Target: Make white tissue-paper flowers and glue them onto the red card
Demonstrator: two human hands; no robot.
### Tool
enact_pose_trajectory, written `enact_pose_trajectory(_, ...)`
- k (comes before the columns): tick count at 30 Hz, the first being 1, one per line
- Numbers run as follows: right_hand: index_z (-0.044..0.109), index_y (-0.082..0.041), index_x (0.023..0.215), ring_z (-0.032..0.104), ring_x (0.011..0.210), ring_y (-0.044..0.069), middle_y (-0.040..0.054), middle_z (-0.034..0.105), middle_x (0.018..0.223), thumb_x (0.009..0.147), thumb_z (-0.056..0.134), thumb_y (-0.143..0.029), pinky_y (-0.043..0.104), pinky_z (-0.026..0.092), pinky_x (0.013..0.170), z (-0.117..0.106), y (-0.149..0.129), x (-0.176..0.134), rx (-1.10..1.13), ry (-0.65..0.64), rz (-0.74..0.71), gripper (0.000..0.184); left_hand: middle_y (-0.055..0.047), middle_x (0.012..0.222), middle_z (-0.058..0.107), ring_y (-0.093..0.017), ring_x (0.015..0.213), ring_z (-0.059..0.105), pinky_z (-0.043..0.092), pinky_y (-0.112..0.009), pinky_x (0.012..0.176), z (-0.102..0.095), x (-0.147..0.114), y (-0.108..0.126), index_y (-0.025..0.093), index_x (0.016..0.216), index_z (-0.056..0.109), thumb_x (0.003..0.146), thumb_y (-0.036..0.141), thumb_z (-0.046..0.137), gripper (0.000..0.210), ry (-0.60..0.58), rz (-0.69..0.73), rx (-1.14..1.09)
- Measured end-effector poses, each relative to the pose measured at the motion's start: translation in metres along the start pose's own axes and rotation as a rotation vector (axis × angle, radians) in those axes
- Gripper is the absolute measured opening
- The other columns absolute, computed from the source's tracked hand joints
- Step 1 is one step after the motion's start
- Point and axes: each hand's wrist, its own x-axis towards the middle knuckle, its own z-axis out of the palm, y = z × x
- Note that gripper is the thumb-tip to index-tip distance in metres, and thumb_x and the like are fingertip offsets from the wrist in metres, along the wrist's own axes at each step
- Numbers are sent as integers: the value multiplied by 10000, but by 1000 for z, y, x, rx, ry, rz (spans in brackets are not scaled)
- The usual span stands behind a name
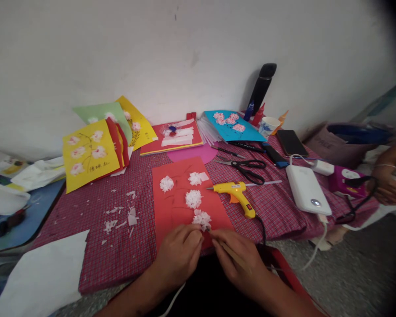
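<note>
Paper (179, 213), red and rectangular with four ruffled white flowers (193, 199), lies before us on the red-checked, cloth-covered desk (119, 259). At its nearest flower, our left hand (180, 247) has its fingers drawn in narrow; we cannot tell whether they pinch anything. Our right hand (244, 250) holds a thin tan stick (233, 254) in its fingers. At the paper's right edge we see a yellow plastic glue gun (236, 189), with black-handled metal scissors (240, 164) beyond it.

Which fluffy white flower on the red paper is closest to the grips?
The lowest fluffy white flower, just beyond the left grip and right grip. The other three sit higher up the red paper, away from both.
</note>
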Motion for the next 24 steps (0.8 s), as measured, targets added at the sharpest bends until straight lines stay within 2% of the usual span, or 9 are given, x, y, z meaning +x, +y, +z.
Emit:
enact_pose_trajectory(6,658,-177,1161,749,876,198,89,758,986,987,474,-99,323,662,816,0,-2,5,10,-52,33,266,-89,1009,713,-215,889,671,594,-371,805,-1,-2,0,172,982,589,946,81,489,139,-31,37,-23)
enact_pose_trajectory(13,670,-177,1158,753,895,226,105,760,1005,979,487,-109,368,661,828,5,6,-5,-53,-80,33,265,-88,1003,697,-217,852,638,577,-368,770,0,1,0,166,960,578,944,70,475,141,-79,41,0)
enact_pose_trajectory(20,671,-180,1159,757,865,206,88,763,983,981,491,-108,335,663,799,5,4,-1,-41,-32,37,263,-83,994,685,-207,847,616,566,-362,769,0,-1,0,169,945,589,948,86,458,155,-107,32,17)
enact_pose_trajectory(24,672,-189,1170,757,895,209,88,766,1002,995,479,-120,339,658,830,5,6,-4,-42,-55,39,269,-85,997,683,-207,853,615,565,-362,774,0,-2,0,170,936,590,954,89,454,160,-111,39,14)
